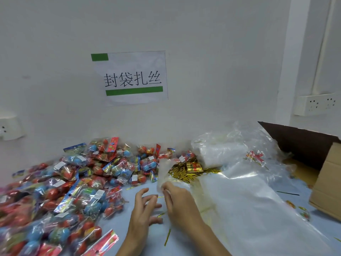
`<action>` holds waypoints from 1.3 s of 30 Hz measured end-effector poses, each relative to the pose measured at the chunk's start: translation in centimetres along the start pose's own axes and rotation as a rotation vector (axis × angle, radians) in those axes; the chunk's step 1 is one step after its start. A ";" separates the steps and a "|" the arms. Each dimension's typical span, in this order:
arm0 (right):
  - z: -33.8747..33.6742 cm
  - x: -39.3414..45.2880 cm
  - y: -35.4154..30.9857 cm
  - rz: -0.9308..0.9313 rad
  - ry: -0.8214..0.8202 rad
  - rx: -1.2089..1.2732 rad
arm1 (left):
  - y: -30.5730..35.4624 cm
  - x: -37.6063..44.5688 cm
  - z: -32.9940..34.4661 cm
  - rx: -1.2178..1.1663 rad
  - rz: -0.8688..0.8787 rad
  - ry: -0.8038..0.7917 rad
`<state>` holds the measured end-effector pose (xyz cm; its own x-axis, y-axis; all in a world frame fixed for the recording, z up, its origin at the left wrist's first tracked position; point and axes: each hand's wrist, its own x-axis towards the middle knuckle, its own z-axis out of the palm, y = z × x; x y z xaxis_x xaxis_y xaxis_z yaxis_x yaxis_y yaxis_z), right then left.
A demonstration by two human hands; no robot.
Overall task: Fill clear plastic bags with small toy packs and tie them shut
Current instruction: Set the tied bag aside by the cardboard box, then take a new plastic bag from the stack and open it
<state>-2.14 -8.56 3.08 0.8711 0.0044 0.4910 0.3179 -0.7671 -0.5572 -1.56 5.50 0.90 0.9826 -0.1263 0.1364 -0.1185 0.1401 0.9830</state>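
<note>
Clear plastic bag (167, 174) is pinched at its neck by my right hand (177, 202); my left hand (145, 209) hovers with fingers (143, 193) spread beside it over the counter (144, 242).

We record glossy, crinkled clear plastic on the toy packs (73, 185) at lower left; metallic gold twist ties (181, 171) at centre; matt brown cardboard box (326, 183) at right; smooth matt worktop (118, 221); laminated paper sign (131, 77).
</note>
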 end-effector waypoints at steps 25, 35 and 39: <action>1.1 -1.7 -0.3 -0.020 -0.187 -0.054 | 0.2 1.2 -2.5 -0.445 -0.114 0.103; 1.5 -1.9 -0.1 -0.007 -0.308 -0.096 | 0.6 1.1 -3.1 -0.381 -0.134 0.058; 1.5 -2.1 0.0 -0.034 -0.343 -0.156 | 1.1 1.2 -2.9 -0.383 -0.171 0.083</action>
<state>-3.41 -7.58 1.04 0.9440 0.2260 0.2405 0.3115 -0.8509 -0.4229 -0.14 8.32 1.74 0.9935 -0.1025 -0.0500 0.0935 0.4803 0.8721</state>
